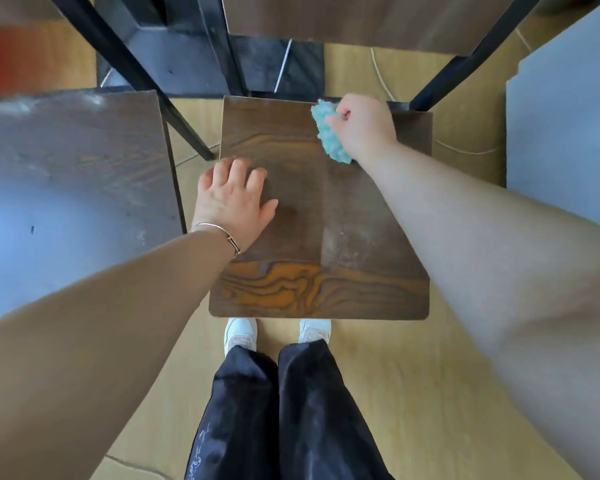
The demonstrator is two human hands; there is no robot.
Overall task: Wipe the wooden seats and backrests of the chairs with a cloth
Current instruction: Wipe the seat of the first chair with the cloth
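Right hand (362, 126) fisted round fluffy teal cloth (328, 133) – left hand (234, 199) flat, spread on grained wooden seat (319, 285)

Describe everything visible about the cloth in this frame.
The cloth is a small, fluffy piece of light turquoise fabric with a nubby, chenille-like pile. It is bunched up rather than spread flat, and the right hand is closed around it, so only its left side and lower end stick out. It lies against the far right part of the dark wooden seat, close to the back edge. Nothing else touches it. Whether it is damp cannot be told.
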